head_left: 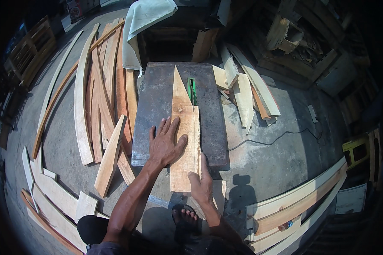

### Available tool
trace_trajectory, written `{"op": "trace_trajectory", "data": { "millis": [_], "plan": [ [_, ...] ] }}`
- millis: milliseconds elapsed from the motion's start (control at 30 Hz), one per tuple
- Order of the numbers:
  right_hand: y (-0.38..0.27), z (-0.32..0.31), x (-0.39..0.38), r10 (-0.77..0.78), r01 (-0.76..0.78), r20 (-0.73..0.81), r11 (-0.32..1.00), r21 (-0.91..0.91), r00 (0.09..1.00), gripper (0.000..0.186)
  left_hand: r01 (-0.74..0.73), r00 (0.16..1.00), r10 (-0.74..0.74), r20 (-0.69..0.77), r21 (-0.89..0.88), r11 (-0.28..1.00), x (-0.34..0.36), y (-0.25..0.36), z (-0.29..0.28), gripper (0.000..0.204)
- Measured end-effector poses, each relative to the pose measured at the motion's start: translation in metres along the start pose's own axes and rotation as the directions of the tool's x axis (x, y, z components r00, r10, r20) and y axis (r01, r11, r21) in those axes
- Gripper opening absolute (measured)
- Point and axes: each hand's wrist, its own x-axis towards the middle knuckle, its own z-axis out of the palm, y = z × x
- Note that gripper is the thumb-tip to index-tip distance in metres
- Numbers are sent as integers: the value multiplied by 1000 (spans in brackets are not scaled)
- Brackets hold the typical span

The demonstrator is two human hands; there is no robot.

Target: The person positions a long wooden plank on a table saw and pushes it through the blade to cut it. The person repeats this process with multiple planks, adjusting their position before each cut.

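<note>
Your left hand (165,146) lies fingers spread on the tapered board (184,136) at frame centre, on the saw table (153,102); your right hand (201,182) pinches its near edge. Keep both clear of the blade slot (192,90).

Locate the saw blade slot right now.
Head view: green blade slot sits centre-top on the metal saw table, just right of the tapered board, ahead of both hands.

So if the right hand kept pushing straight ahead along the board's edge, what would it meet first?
Probably the green blade guard at the slot in the saw table. The right hand sits at the near right edge of the tapered board, fingers pointing up that edge. Nothing else shows between them, though depth is unclear.
</note>
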Motion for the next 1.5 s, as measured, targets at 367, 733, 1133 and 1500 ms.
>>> {"op": "trace_trajectory", "data": {
  "millis": [367,733,1133,1500],
  "plan": [
    [-6,1,-1,58,-58,4,994,88,998,74,3,1000,-3,-1,0,1000,1,-1,1,81],
    [-7,0,-1,65,-65,-4,997,43,998,75,-1,1000,1,-12,-6,1000,2,-1,1,81],
    [-6,1,1,61,-61,-10,996,68,998,74,1,1000,-1,-13,-5,1000,4,-1,2,81],
    [-2,1,5,-29,29,-3,998,-60,1000,75,1,1000,-1,-11,-21,1000,4,0,0,80]
  ]
}}
